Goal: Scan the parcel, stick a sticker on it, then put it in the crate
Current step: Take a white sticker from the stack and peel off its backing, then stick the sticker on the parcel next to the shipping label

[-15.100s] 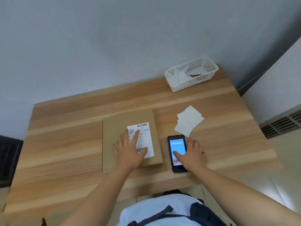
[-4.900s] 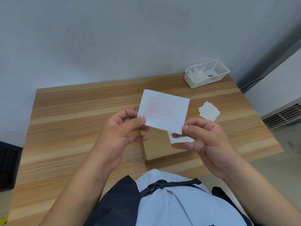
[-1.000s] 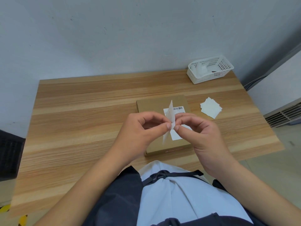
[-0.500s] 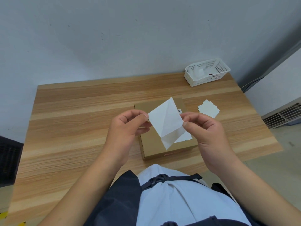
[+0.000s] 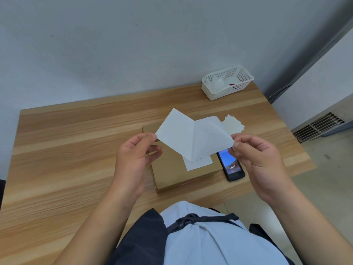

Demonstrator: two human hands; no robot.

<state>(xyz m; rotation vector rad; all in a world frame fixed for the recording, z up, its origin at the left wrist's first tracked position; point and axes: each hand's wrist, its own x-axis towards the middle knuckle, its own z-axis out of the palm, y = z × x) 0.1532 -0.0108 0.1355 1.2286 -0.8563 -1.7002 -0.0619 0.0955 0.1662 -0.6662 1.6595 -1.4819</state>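
Note:
A flat brown cardboard parcel (image 5: 172,173) with a white shipping label (image 5: 198,163) lies on the wooden table (image 5: 76,150) near its front edge. Above it I hold a white sticker sheet, half peeled apart into two leaves joined along one edge. My left hand (image 5: 133,157) pinches the corner of the left leaf (image 5: 175,134). My right hand (image 5: 257,159) pinches the corner of the right leaf (image 5: 212,138). The two leaves hide the parcel's far part. A white perforated crate (image 5: 227,83) stands at the table's far right corner.
A black phone (image 5: 231,165) with a lit screen lies right of the parcel, partly behind my right hand. A small pile of white stickers (image 5: 234,124) lies beyond it. A wall runs along the table's far edge. A floor vent (image 5: 319,127) is at the right.
My hands have moved apart and the two leaves of the sticker sheet have spread much wider. The phone beside the parcel has come into sight.

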